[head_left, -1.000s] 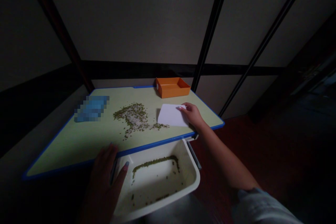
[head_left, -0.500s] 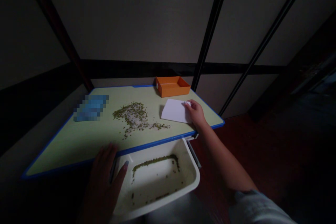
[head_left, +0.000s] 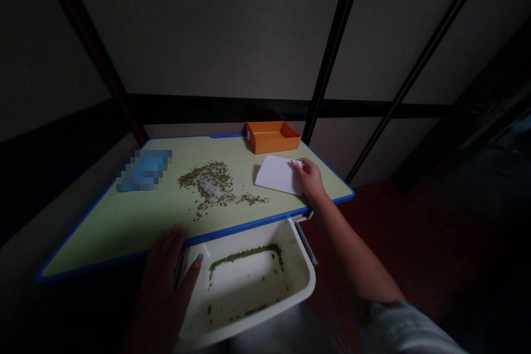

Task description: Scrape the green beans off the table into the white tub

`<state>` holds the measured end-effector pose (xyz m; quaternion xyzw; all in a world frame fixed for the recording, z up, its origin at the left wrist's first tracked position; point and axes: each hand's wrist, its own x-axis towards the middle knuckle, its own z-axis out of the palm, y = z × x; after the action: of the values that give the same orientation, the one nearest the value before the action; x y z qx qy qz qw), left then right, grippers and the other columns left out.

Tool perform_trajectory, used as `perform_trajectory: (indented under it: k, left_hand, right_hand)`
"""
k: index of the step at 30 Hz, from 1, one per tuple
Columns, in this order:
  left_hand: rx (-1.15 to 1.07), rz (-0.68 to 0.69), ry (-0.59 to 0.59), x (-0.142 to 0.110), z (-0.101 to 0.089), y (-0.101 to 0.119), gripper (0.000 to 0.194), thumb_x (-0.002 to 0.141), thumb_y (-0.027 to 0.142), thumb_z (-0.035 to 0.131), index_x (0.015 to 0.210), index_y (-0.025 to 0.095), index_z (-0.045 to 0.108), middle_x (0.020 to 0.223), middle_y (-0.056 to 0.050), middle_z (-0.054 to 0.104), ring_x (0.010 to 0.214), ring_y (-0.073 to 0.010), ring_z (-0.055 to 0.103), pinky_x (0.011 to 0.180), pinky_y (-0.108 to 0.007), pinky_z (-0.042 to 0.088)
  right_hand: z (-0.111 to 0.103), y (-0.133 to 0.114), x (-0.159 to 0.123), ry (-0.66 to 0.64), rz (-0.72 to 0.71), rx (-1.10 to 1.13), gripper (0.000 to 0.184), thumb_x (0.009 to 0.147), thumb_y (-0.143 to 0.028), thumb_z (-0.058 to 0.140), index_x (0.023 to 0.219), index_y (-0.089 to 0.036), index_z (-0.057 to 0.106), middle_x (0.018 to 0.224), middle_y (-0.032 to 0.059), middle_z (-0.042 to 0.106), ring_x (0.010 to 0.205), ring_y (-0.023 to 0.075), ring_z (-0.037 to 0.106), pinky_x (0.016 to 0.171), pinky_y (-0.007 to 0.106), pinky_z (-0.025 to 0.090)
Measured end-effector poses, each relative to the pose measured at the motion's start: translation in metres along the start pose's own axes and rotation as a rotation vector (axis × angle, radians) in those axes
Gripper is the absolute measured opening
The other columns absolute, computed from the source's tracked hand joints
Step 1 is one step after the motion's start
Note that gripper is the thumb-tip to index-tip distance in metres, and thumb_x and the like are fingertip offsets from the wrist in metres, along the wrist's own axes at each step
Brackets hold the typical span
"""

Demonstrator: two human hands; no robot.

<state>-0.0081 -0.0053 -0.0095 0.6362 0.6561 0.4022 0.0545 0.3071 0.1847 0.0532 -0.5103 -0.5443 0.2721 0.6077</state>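
My right hand grips a white card by its right edge, held against the pale green table right of a scatter of small green grains. My left hand clasps the left rim of a white tub held under the table's near blue edge. A line of green grains lies along the tub's inside walls.
An orange open box stands at the table's far edge, just behind the card. A blurred blue patch lies at the far left. Dark framed wall panels rise behind; dark reddish floor spreads to the right.
My right hand has drawn the white card a little back and to the right, away from the grains. The left hand and tub have stayed put.
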Motion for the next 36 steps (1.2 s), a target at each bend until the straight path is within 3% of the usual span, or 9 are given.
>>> perform_trajectory:
  k: [7, 16, 22, 36]
  left_hand:
    - [-0.003, 0.006, -0.005, 0.0, -0.001, 0.003, 0.06, 0.089, 0.051, 0.041, 0.143, 0.024, 0.038, 0.154, -0.009, 0.037, 0.145, -0.0276, 0.024, 0.119, -0.053, 0.02]
    - [-0.011, -0.014, -0.017, 0.002, -0.002, 0.004, 0.061, 0.089, 0.052, 0.041, 0.141, 0.019, 0.042, 0.152, -0.013, 0.04, 0.145, -0.0285, 0.026, 0.119, -0.053, 0.021]
    - [-0.001, -0.002, -0.012, 0.001, -0.001, 0.003, 0.062, 0.089, 0.051, 0.041, 0.143, 0.02, 0.04, 0.154, -0.012, 0.036, 0.145, -0.0279, 0.025, 0.119, -0.053, 0.021]
    - [-0.012, 0.004, -0.007, 0.001, -0.001, 0.002, 0.061, 0.089, 0.051, 0.042, 0.143, 0.02, 0.041, 0.153, -0.012, 0.038, 0.145, -0.0279, 0.024, 0.119, -0.053, 0.021]
  right_hand:
    - [-0.001, -0.005, -0.004, -0.119, 0.02, 0.087, 0.033, 0.067, -0.051, 0.065, 0.072, -0.02, 0.057, 0.065, -0.001, 0.054, 0.061, 0.0133, 0.046, 0.055, 0.025, 0.035]
    - [0.002, -0.008, -0.013, -0.3, 0.14, 0.221, 0.04, 0.061, -0.052, 0.075, 0.071, -0.019, 0.055, 0.06, -0.003, 0.056, 0.051, 0.0106, 0.045, 0.049, 0.024, 0.033]
    - [0.002, -0.008, -0.014, -0.348, 0.146, 0.205, 0.044, 0.058, -0.055, 0.077, 0.072, -0.019, 0.056, 0.061, -0.0025, 0.058, 0.052, 0.0111, 0.048, 0.048, 0.024, 0.034]
    - [0.0, 0.001, -0.006, -0.186, 0.093, 0.095, 0.04, 0.064, -0.055, 0.071, 0.072, -0.019, 0.056, 0.061, -0.0016, 0.056, 0.053, 0.0116, 0.046, 0.047, 0.023, 0.03]
